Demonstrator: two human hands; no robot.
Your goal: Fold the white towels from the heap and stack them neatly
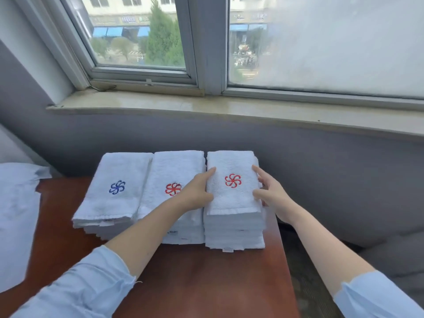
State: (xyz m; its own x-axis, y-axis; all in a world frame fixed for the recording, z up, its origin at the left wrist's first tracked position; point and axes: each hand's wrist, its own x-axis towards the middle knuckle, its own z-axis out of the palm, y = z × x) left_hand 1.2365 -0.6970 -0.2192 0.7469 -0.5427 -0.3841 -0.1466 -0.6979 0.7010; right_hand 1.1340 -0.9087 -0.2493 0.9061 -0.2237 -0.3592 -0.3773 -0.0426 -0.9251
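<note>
Three stacks of folded white towels stand side by side at the far edge of a brown table [206,276]. The left stack [110,203] shows a blue flower emblem on top, the middle stack [174,173] a red one. The right stack [231,203] is the tallest and also carries a red emblem. My left hand [198,191] presses with straight fingers against the left side of the right stack's top towel. My right hand [270,191] touches its right side, fingers spread and straight. Both hands flank the top towel without curling round it.
A loose white cloth [16,216] lies over the table's left edge. Behind the stacks runs a grey wall under a stone window sill [206,106]. To the right of the table the floor drops away, with a grey cushion [394,255] there.
</note>
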